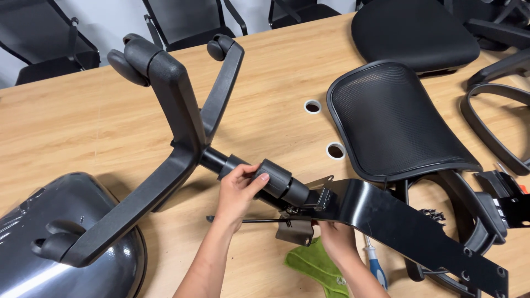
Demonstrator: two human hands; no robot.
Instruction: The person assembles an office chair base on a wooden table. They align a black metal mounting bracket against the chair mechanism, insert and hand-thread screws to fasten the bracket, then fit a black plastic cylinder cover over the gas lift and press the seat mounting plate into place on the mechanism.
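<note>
At frame centre, left hand (238,190) fingers clench the black telescopic cylinder cover (274,179); right hand (337,238), fingers hidden, steadies the black metal seat plate (397,218); keeping both aligned seems wise.

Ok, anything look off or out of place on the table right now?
Nothing damaged or spilled. The chair base lies tipped on its side, wheels in the air, while the left hand grips the gas cylinder. A green cloth sits crumpled under the right hand.
</note>
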